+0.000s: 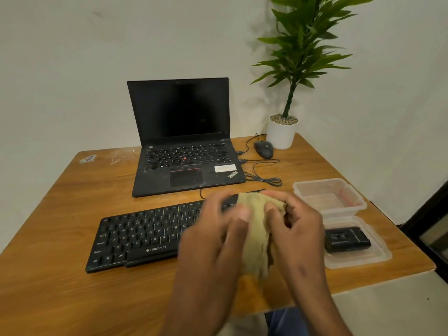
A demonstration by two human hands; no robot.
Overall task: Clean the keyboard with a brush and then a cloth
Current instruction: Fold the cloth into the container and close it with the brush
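Note:
A black keyboard lies on the wooden table, its right part hidden behind my hands. Both hands hold a crumpled yellowish cloth above the keyboard's right half. My left hand grips the cloth's left side, thumb on its front. Gripping the right side from above is my right hand, fingers curled round the top of the cloth. I see no brush.
An open black laptop stands behind the keyboard. A mouse and a potted plant are at the back right. To the right are a clear plastic box and its lid bearing a small black object.

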